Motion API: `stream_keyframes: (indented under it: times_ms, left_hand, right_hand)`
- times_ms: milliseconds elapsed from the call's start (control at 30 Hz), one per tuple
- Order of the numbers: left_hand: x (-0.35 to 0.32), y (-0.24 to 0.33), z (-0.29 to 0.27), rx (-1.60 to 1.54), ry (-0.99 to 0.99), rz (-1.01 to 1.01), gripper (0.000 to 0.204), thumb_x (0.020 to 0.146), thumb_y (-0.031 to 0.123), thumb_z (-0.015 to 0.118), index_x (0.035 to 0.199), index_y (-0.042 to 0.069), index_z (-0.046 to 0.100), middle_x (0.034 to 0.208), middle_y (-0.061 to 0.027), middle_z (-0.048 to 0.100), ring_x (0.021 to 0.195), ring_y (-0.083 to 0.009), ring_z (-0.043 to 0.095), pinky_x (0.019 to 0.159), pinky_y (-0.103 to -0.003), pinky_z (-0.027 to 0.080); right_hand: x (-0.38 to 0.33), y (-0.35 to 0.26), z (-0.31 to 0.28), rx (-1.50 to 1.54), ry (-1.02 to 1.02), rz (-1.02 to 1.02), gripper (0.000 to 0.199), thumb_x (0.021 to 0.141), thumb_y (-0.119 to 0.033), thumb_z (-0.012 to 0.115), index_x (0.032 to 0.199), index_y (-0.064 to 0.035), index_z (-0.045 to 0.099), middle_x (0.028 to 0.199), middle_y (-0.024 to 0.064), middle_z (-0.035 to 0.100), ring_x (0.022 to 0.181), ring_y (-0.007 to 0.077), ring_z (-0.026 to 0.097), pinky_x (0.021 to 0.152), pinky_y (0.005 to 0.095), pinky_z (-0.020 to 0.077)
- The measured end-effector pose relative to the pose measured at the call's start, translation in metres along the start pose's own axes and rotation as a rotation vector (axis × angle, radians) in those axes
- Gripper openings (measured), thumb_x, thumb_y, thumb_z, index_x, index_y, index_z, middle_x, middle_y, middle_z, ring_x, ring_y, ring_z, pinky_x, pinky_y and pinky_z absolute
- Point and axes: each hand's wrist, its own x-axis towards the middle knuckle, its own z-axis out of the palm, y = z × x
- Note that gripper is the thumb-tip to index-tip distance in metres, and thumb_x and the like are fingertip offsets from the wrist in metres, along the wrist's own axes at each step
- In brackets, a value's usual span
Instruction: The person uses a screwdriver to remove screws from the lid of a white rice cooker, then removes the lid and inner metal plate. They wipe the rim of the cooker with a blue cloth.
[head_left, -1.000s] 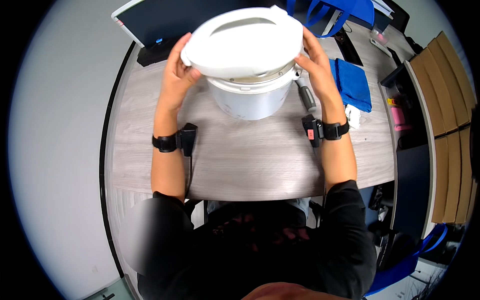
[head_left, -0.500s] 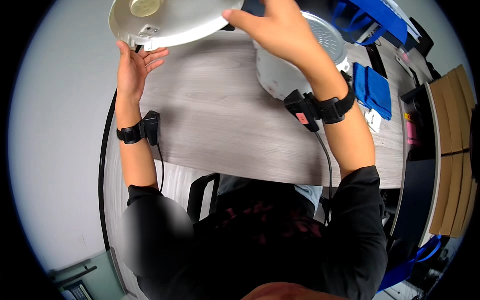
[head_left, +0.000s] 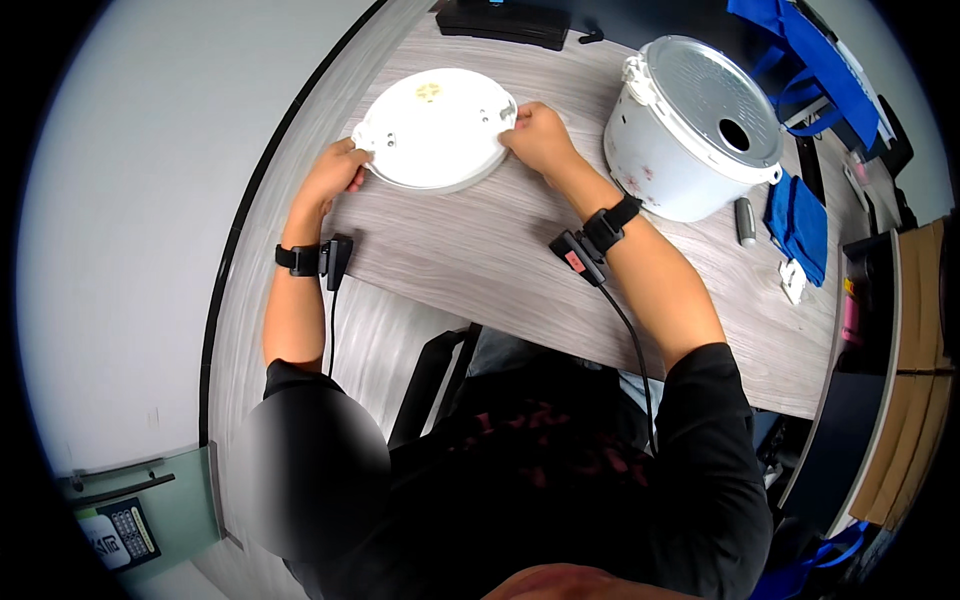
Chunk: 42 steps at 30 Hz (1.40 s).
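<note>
Round white plastic lid (head_left: 434, 130), underside up, lies flat on the grey wood-grain worktop (head_left: 480, 250) near its far left edge. Small yellowish patch near the lid's far rim, a few small holes across its face. Left hand (head_left: 335, 172) at the lid's near-left rim, fingers curled onto the edge, gripping it. Right hand (head_left: 538, 135) at the lid's right rim, fingers closed on that edge. Both wrists carry black bands with small black units; a black cable runs from each toward the body. Right of the right hand, apart from the lid: white cylindrical cooker body (head_left: 690, 125) with a round dark hole in its metal top. Beyond it, a folded blue cloth (head_left: 797, 222), a small dark cylinder (head_left: 744, 220) just beside it.
</note>
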Motion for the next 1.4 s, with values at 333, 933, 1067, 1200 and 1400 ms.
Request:
stream_keyframes:
  times_ms: [333,933,1067,1200,1400]
  left_hand:
    - [0.009,-0.017,0.006,-0.072,0.018,-0.027,0.046,0.096,0.02,0.06,0.134,-0.004,0.053,0.067,0.0009,0.056,0.056,-0.0077,0.05,0.051,-0.023,0.041]
    - [-0.037,0.062,0.057,0.169,0.308,0.523,0.042,0.093,0.019,0.068,0.132,0.004,0.06,0.112,-0.0046,0.063,0.099,-0.0143,0.058,0.087,-0.03,0.047]
    - [-0.068,0.119,0.131,-0.031,-0.064,0.836,0.031,0.092,0.007,0.065,0.123,0.005,0.065,0.101,0.0003,0.065,0.089,-0.0095,0.058,0.082,-0.025,0.046]
    - [-0.095,0.161,0.215,-0.001,-0.296,1.033,0.029,0.085,0.007,0.073,0.114,0.005,0.068,0.088,-0.0026,0.068,0.08,-0.0129,0.062,0.072,-0.027,0.049]
    - [-0.125,0.208,0.281,0.082,-0.304,1.15,0.024,0.083,0.006,0.072,0.107,0.005,0.07,0.087,-0.0047,0.068,0.08,-0.0173,0.062,0.072,-0.029,0.047]
  right_hand:
    - [0.001,0.021,0.018,0.2,-0.012,0.009,0.055,0.078,-0.013,0.081,0.118,0.0075,0.049,0.091,0.0096,0.061,0.082,0.0206,0.067,0.069,0.0309,0.0551]
    - [-0.155,0.035,-0.143,-0.091,-0.204,-0.008,0.021,0.086,-0.013,0.076,0.101,-0.0011,0.069,0.09,0.0034,0.068,0.082,0.0126,0.062,0.073,0.0278,0.0511]
    - [-0.197,0.06,-0.202,-0.033,-0.063,0.056,0.016,0.087,-0.012,0.075,0.098,-0.002,0.07,0.088,0.0011,0.068,0.079,0.0095,0.059,0.073,0.0256,0.0498]
    - [-0.203,0.093,-0.252,0.022,0.245,0.107,0.019,0.086,-0.014,0.075,0.1,-0.0026,0.07,0.081,-0.003,0.065,0.074,0.0067,0.058,0.068,0.0234,0.0487]
    - [-0.185,0.131,-0.288,-0.486,0.572,0.204,0.041,0.082,-0.029,0.078,0.112,-0.003,0.066,0.102,0.0127,0.066,0.091,0.0266,0.065,0.08,0.0369,0.0525]
